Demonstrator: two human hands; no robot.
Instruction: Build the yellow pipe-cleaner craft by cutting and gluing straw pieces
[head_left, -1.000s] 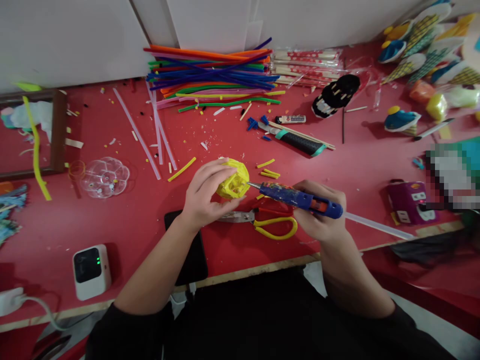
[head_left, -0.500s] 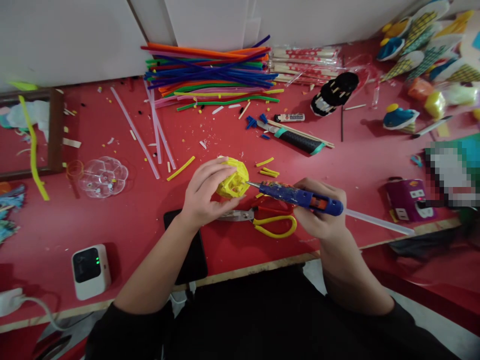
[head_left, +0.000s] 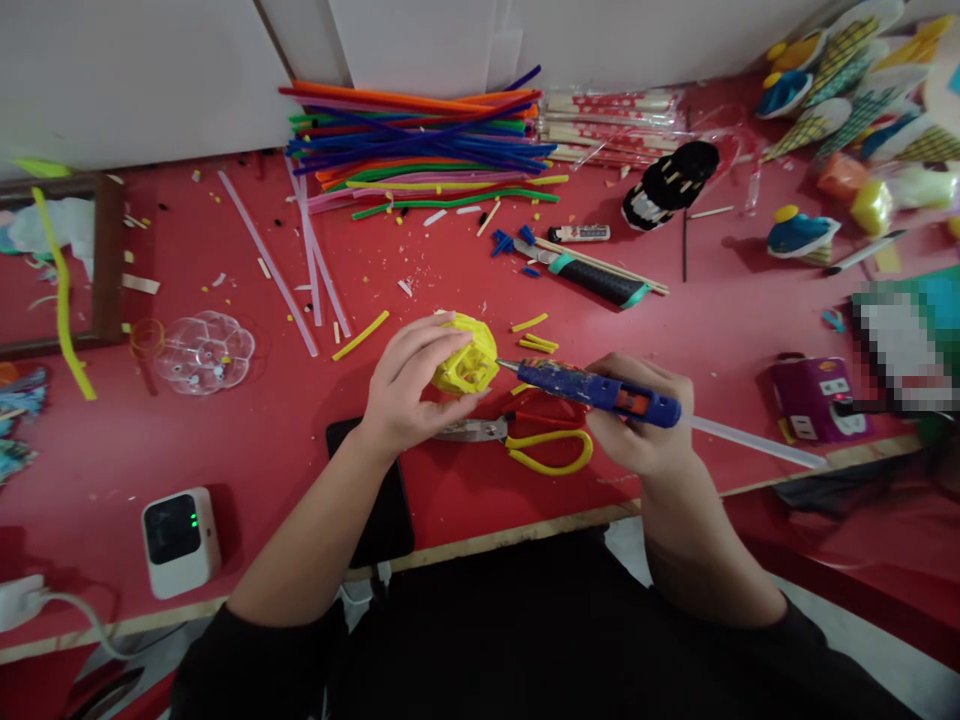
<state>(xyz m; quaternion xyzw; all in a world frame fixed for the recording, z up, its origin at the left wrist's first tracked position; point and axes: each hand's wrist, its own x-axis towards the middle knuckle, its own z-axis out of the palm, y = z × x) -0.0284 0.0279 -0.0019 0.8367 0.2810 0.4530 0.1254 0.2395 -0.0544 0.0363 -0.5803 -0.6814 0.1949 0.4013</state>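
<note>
My left hand (head_left: 409,385) is closed around a yellow openwork ball (head_left: 466,358) that looks built from short yellow pieces; my fingers cover its left side. A blue hot glue gun (head_left: 570,383) is gripped in my right hand (head_left: 643,420), its metal nozzle pointing left at the ball's right edge. Whether the tip touches the ball is hard to tell. A clear glue stick (head_left: 757,443) sticks out of the gun's back end. Below the gun lie scissors (head_left: 551,450) with yellow and red handles. Short yellow stem pieces (head_left: 538,343) rest just above the nozzle.
Coloured pipe cleaners (head_left: 420,140) are heaped at the back. Pliers (head_left: 600,278), a lighter (head_left: 579,233) and a black figure (head_left: 670,187) lie behind my right hand. A phone (head_left: 382,510) sits under my left forearm. A clear flower-shaped tray (head_left: 210,352) and a white device (head_left: 180,543) stand left.
The glue gun's nozzle has shifted very slightly right, at the ball's edge. My left hand and the ball stay in nearly the same place.
</note>
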